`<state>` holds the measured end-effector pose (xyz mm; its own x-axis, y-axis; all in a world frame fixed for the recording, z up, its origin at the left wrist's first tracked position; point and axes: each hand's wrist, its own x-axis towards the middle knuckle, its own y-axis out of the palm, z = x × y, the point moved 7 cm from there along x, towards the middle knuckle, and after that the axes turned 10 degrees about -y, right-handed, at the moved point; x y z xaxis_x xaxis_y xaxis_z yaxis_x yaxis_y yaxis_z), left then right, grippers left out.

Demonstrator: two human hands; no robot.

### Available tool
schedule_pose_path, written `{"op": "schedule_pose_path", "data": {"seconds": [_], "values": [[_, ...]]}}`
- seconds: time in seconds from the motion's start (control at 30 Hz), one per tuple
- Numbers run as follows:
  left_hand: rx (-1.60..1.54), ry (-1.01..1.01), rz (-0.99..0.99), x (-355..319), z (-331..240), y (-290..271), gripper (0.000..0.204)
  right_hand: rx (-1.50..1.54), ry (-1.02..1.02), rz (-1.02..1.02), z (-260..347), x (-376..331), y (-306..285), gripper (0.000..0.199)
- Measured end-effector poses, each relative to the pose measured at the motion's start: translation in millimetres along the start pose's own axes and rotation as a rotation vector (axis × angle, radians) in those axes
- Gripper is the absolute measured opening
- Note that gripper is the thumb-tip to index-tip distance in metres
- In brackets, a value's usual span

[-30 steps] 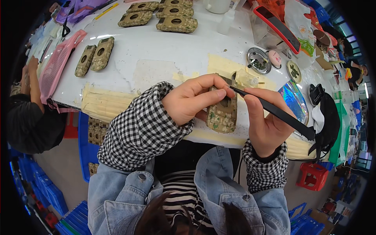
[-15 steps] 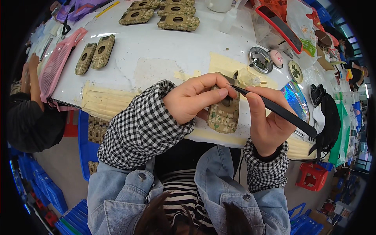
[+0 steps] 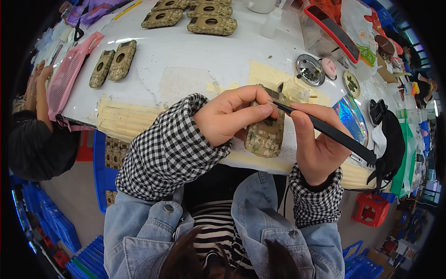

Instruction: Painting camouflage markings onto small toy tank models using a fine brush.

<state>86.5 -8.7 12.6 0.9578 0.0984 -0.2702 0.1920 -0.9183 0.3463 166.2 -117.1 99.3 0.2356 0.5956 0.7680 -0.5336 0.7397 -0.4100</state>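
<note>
A camouflage toy tank hull [image 3: 265, 139] lies in front of me near the table's edge, its round opening partly covered by my fingers. My left hand [image 3: 223, 116] is over the hull's upper left, thumb and forefinger pinched together; whatever sits between them is too small to make out. Its lower fingers are hidden beside the hull. My right hand [image 3: 318, 149] grips black tweezers [image 3: 337, 132], slanting up to the left. Their tips meet the pinched fingertips of my left hand, above the hull.
More camouflage hulls [image 3: 212, 25] stand at the far side, and two [image 3: 122, 60] at the left. A round metal dish [image 3: 310, 69] with small dark pieces is at the right, near a red-cased phone [image 3: 332, 33] and a squeeze bottle [image 3: 270, 24]. A co-worker's arm [image 3: 42, 93] is far left.
My hands and the tweezers are almost still, with only a tiny shift at the fingertips. At the far left, the co-worker's hands have moved slightly.
</note>
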Motion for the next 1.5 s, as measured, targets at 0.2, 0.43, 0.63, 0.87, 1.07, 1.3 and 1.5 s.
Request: {"op": "schedule_pose_path", "data": {"seconds": [0.2, 0.43, 0.63, 0.87, 1.07, 1.3, 1.5], "values": [[-0.105, 0.01, 0.03, 2, 5, 0, 0.016, 0.034, 0.012, 0.011, -1, 0, 1, 0.013], [-0.076, 0.015, 0.032, 2, 3, 2, 0.015, 0.423, 0.422, -0.046, -26, -9, -11, 0.018], [0.0, 0.066, 0.047, 1, 3, 4, 0.015, 0.561, 0.48, 0.094, -38, -7, -3, 0.024], [0.024, 0.09, 0.111, -1, -1, 11, 0.013, 0.651, 0.537, 0.129, -36, -9, 8, 0.024], [0.01, 0.096, 0.126, -2, -1, 12, 0.013, 0.637, 0.546, 0.165, -36, -10, 10, 0.023], [-0.005, 0.087, 0.119, -1, 0, 13, 0.013, 0.633, 0.539, 0.159, -36, -10, 11, 0.021], [0.01, 0.111, 0.124, -1, 0, 12, 0.013, 0.63, 0.53, 0.166, -36, -10, 12, 0.022]]}}
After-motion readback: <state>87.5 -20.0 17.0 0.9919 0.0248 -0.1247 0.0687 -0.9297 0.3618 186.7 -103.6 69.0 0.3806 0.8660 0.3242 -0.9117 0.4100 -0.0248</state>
